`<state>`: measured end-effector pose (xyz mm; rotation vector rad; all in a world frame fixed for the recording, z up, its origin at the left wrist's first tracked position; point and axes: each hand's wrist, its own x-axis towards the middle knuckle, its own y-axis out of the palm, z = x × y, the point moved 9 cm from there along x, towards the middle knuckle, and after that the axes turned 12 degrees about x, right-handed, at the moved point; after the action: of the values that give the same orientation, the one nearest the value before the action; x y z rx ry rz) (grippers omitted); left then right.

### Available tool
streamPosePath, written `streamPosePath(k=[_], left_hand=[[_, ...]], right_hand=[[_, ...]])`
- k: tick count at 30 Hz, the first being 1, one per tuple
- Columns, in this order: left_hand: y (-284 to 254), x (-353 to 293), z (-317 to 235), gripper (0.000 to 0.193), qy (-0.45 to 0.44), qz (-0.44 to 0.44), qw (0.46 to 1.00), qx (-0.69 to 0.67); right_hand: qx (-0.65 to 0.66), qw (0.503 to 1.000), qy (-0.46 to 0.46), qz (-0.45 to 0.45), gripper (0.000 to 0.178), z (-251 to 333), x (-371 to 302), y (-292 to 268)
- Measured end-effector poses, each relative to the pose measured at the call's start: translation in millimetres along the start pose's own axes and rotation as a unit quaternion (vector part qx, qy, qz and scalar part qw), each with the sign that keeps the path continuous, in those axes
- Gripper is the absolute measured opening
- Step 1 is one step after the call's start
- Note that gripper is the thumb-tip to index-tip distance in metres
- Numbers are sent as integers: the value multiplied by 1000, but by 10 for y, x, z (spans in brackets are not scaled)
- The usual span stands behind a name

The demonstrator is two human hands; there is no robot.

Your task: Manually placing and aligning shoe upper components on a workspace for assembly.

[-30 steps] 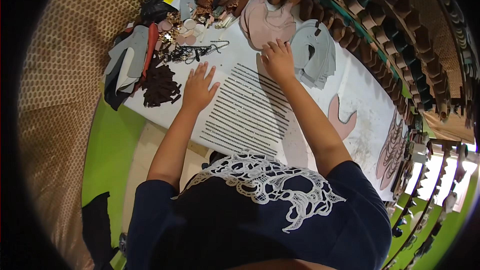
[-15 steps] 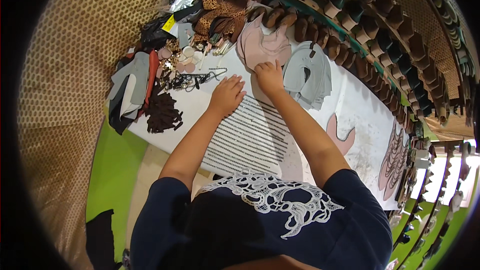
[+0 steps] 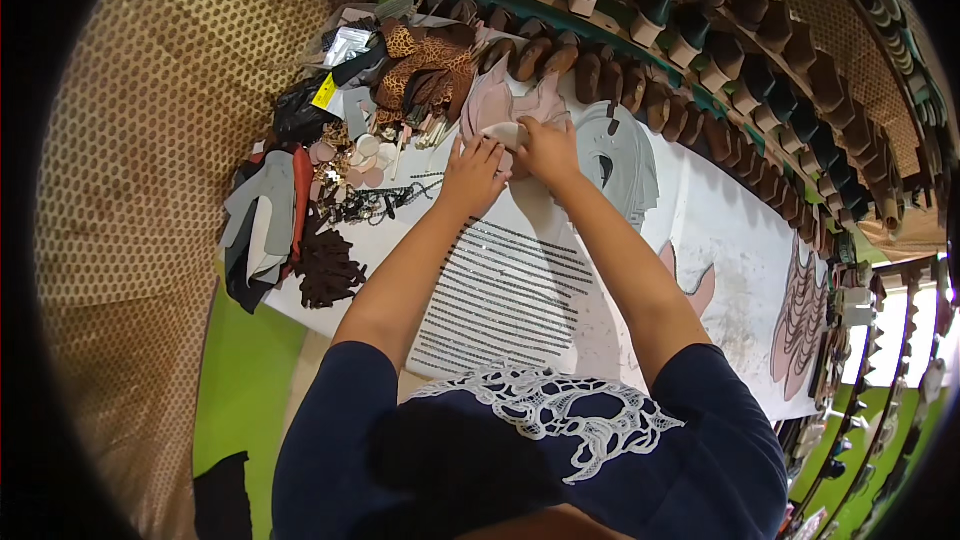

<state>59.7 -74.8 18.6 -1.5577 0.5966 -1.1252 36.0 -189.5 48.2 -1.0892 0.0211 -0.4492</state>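
Note:
A stack of pink shoe upper pieces point(image 3: 488, 102) lies at the far middle of the white table. The near edge of the top piece is turned up, so its pale underside point(image 3: 506, 134) shows. My right hand point(image 3: 548, 152) is closed on that edge from the right. Just left of it, my left hand point(image 3: 474, 178) reaches to the same edge with its fingers stretched out, touching or nearly touching the piece. Between my forearms, rows of thin beaded strips point(image 3: 505, 290) lie side by side on the table. Grey upper pieces point(image 3: 625, 165) are stacked right of my right hand.
Leopard-print pieces point(image 3: 425, 55), round discs point(image 3: 370, 155), dark bead chains point(image 3: 380, 202) and a dark brown heap point(image 3: 330, 268) crowd the left. Brown shoe lasts point(image 3: 655, 105) line the far edge, below shelves of heeled forms point(image 3: 690, 30). Pink cut-outs point(image 3: 792, 315) lie far right.
Both hands have moved in to the pink stack and closer together. The right hand has taken hold of the near edge of the top piece and turned it up.

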Motion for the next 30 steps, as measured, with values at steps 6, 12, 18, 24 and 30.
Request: streamPosePath(k=[6,12,18,24,30], left_hand=[[59,91,76,42,-65,23,994,80],[19,247,125,38,-130,62,989,38],[139,370,267,48,-186,47,977,92],[207,305,303,60,-212,110,970,50],[-3,-9,307,73,-241,20,964,-113]], right_hand=[[2,999,14,-53,16,-197,260,-286],[-11,989,-25,-142,14,-184,373,-745],[-17,985,-60,-162,15,76,315,-967],[30,971,-119,-206,18,329,-138,-1300],[92,974,-124,-165,23,280,-834,-1584]])
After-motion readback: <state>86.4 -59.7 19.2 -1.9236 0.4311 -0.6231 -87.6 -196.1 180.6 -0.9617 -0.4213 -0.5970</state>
